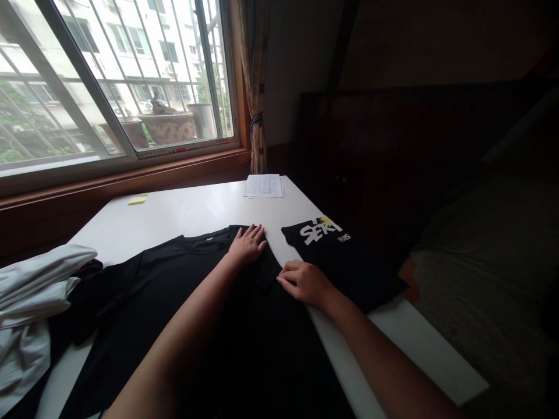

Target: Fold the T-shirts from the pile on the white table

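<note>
A black T-shirt (pixel 174 285) lies spread on the white table, its neckline toward the window. Near the shirt's far right shoulder, my left hand (pixel 247 244) rests flat with its fingers spread. My right hand (pixel 305 283) has its fingers bent and pinched together at the edge of the right sleeve. Just beyond that hand lies a folded black garment (pixel 345 262) with white lettering and a little yellow on it. The lower part of the T-shirt fades into shadow between my forearms.
White cloth (pixel 35 291) is heaped at the left, beside dark fabric. Papers (pixel 263 185) lie at the table's far end, and a yellow pad (pixel 138 199) near the window side. The white table (pixel 196 206) ends at the right by a dark, dim area.
</note>
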Demonstrator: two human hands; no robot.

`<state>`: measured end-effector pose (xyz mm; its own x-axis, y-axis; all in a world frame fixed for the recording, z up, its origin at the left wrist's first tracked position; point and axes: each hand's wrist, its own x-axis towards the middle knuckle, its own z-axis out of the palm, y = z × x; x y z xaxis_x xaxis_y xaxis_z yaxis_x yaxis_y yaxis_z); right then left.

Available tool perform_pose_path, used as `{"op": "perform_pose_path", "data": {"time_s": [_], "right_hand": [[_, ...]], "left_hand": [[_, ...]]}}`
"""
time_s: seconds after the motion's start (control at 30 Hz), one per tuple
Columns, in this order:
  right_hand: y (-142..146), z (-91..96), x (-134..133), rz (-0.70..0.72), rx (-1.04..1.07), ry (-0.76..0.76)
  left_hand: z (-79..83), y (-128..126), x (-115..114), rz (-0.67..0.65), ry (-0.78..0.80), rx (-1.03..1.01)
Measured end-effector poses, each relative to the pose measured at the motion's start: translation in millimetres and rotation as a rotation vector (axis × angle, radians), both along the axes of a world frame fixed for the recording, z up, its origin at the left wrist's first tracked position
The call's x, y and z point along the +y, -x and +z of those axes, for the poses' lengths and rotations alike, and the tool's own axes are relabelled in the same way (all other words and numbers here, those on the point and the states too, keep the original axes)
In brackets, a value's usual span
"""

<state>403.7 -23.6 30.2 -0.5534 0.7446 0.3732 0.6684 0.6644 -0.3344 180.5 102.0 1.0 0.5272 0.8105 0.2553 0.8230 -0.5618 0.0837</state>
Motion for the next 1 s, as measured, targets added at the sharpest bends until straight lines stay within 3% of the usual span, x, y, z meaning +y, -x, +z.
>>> {"op": "perform_pose_path", "data": {"time_s": [0.17,0.3,0.43,0.53,0.73,1.0], "right_hand": [[-4.5,0.6,0.7,0.005,0.015,0.008],[-6.1,1.7,0.1,-0.015,0.007,0.013],[-7.0,2.0,0.3,0.001,0.019,0.005],[-7.7,2.7,0.4,0.010,0.034,0.012],[-8.8,4.3,-0.3,0.009,0.057,0.049],[-4.1,3.9,-1.2,-0.026,0.088,-0.053]], "left_hand": [[10.0,-6.1,-12.0,-0.040,-0.120,-0.021],[10.8,-7.5,-43.7,-0.162,-0.059,0.009],[5.3,6.6,-80.5,-0.268,0.009,0.065],[5.2,23.5,-95.7,-0.276,0.021,0.092],[14.2,68.2,-110.9,-0.251,0.083,0.119],[18.0,177.4,-161.9,-0.007,0.109,0.146]]}}
